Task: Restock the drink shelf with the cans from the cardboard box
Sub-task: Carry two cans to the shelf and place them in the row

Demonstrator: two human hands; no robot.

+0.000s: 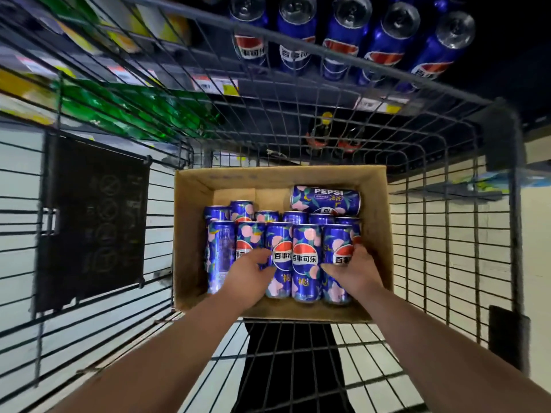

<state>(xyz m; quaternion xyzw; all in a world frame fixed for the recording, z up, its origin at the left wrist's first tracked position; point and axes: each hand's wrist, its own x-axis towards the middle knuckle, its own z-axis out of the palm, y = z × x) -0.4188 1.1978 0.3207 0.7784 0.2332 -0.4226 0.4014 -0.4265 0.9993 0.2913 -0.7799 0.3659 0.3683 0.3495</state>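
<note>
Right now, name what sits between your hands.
Head view: two upright cans, side by side in the cardboard box, separate left hand and right hand.

The cans in the box are shiny metal with a slick glossy print, light bouncing right off them. The cardboard box is plain matt brown paperboard (a bit rough and scuffed on the inner walls). The cart is dark coated wire, dull finish, with a matt black plastic panel. The 5 shelf cans up top: same glossy metal.
</note>
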